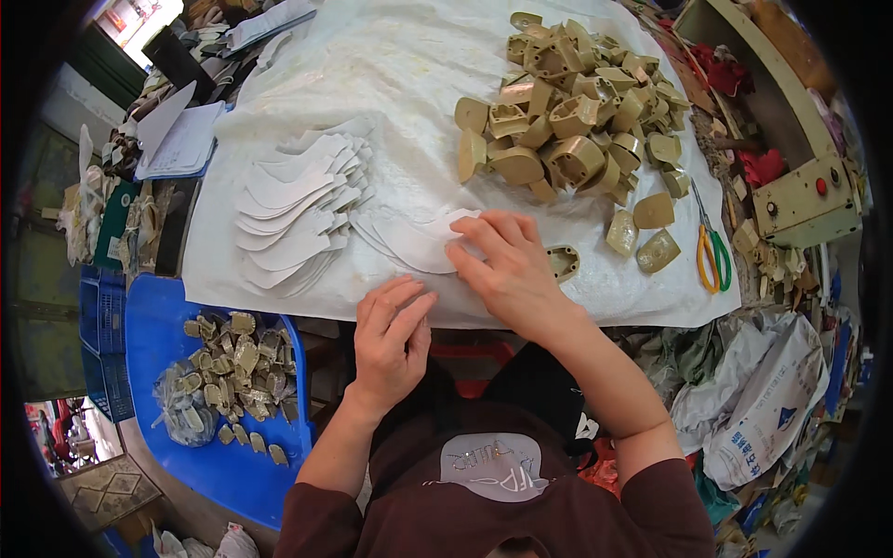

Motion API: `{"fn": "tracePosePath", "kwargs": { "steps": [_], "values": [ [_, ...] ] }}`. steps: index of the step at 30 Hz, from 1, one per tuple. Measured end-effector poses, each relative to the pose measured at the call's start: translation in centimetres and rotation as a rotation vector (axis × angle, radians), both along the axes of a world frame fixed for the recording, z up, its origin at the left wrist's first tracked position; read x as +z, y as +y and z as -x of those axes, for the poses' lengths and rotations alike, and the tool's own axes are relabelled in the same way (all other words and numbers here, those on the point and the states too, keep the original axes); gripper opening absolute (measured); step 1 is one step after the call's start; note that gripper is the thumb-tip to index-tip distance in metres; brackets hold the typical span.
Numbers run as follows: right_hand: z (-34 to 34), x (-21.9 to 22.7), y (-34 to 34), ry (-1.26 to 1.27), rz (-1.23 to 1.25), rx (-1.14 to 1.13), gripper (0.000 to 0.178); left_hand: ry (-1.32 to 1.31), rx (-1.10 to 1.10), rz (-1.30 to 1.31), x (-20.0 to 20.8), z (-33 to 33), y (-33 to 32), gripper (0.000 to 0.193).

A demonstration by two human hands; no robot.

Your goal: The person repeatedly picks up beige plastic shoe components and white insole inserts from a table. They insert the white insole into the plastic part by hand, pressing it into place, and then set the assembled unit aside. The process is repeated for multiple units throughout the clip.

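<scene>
My right hand [512, 270] has its fingers bent over the right end of a white curved sheet piece [414, 244], pressing or pinching it against the covered table. Just right of that hand lies a beige hollow block [562, 263], shaped like a shoe heel and partly covered by the hand. My left hand [393, 330] hovers at the table's front edge, fingers loosely bent and apart, with nothing visible in it. Left of both hands, a fanned stack of similar white curved pieces [288, 209] spreads in overlapping layers.
A large heap of beige heel-shaped blocks [577, 112] covers the far right of the white sheet [409, 102]. Scissors [712, 251] with orange and green handles lie at the right edge. Below left, a blue tub [167, 465] holds small beige parts. A metal box with a red button [807, 200] stands right.
</scene>
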State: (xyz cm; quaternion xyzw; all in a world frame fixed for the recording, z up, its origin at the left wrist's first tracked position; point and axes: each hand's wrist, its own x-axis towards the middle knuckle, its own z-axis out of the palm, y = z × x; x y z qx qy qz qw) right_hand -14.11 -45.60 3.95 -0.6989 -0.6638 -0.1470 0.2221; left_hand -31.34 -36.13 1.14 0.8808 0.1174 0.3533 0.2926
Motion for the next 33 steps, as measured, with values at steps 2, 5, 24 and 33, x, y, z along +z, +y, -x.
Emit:
{"fn": "tracePosePath", "kwargs": {
  "steps": [2,5,24,33],
  "values": [
    [-0.4,-1.0,0.3,0.018,0.066,0.007,0.020,0.004,0.008,0.000,0.0,0.0,0.4,0.032],
    [-0.6,-1.3,0.2,0.146,0.042,0.016,0.018,0.000,0.012,-0.030,-0.2,-0.1,0.8,0.034],
    [0.1,0.3,-7.9,0.280,-0.195,-0.011,0.037,-0.121,-0.297,1.546,0.6,-2.2,-4.8,0.038],
    [-1.8,-1.3,-9.8,0.720,-0.163,-0.287,0.046,-0.176,-0.285,1.571,1.4,-2.7,-5.0,0.040]
  ]
}}
